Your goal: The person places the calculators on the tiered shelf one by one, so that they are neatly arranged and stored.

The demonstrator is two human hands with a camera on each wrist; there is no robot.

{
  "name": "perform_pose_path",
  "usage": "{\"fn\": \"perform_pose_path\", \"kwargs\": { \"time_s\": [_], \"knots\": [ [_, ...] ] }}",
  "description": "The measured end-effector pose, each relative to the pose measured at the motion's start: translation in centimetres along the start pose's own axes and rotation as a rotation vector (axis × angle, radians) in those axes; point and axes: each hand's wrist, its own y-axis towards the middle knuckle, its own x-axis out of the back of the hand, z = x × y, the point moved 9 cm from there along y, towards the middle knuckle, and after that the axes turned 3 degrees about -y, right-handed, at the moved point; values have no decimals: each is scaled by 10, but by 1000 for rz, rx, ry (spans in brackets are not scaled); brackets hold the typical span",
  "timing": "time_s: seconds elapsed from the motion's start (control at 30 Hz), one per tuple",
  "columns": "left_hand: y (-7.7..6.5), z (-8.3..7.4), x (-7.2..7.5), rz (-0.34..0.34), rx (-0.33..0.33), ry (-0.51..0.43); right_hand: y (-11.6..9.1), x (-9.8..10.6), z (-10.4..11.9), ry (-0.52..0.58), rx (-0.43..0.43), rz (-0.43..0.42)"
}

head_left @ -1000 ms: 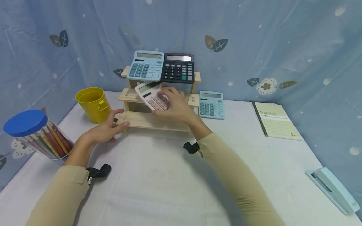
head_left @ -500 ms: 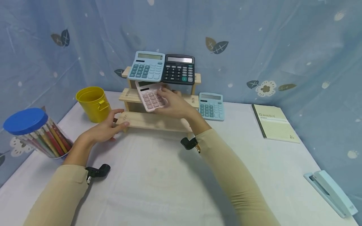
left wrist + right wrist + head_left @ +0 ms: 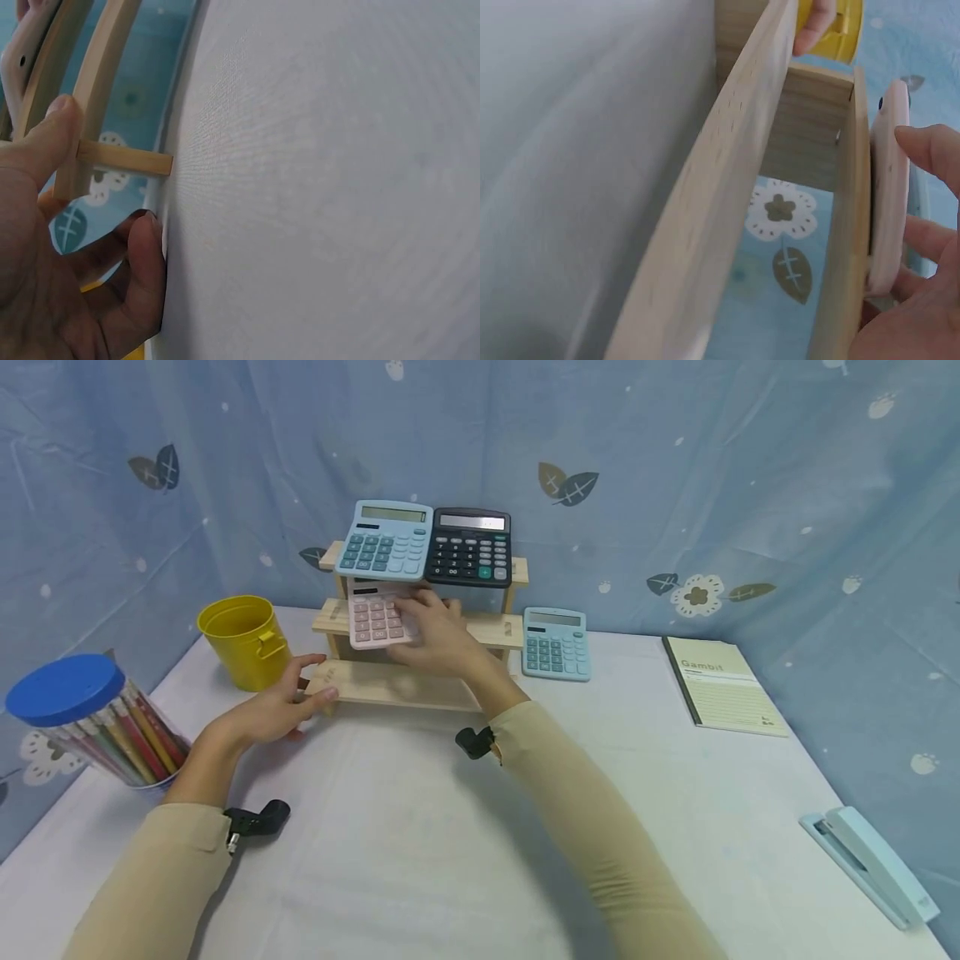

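A pink calculator (image 3: 372, 617) lies on the middle step of a three-step wooden shelf (image 3: 397, 683), its top edge tucked below the top step. My right hand (image 3: 438, 639) grips its right side; in the right wrist view the thumb is on the key face of the calculator (image 3: 892, 187) and fingers reach behind it. My left hand (image 3: 273, 703) pinches the left end of the lowest step, thumb on the board in the left wrist view. On the top step a light blue calculator (image 3: 386, 539) and a black calculator (image 3: 471, 547) lie side by side.
Another light blue calculator (image 3: 556, 645) leans right of the shelf. A yellow bucket (image 3: 243, 643) and a blue-lidded pencil jar (image 3: 112, 727) stand left. A notebook (image 3: 723, 685) and a light blue stapler (image 3: 870, 864) lie on the right.
My right hand has moved left with the pink calculator, which has turned from slanted to nearly straight and now lies at the middle step's left side. The left hand stays on the shelf.
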Motion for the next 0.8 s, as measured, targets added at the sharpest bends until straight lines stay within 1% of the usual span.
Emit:
{"fn": "perform_pose_path", "kwargs": {
  "time_s": [0.07, 0.3, 0.57, 0.7, 0.8],
  "knots": [
    [1, -1, -1, 4, -7, -6, 1, -2, 0, 15, -10, -5],
    [2, -5, -1, 6, -23, 3, 6, 2, -1, -10, -74, -67],
    [-2, 2, 2, 5, -25, -9, 17, -3, 10, -40, -82, -62],
    [0, 3, 0, 12, -30, -20, 17, -4, 10, -71, -103, -66],
    [-1, 4, 0, 11, -25, -23, 17, -5, 11, -72, -105, -78]
  ]
}}
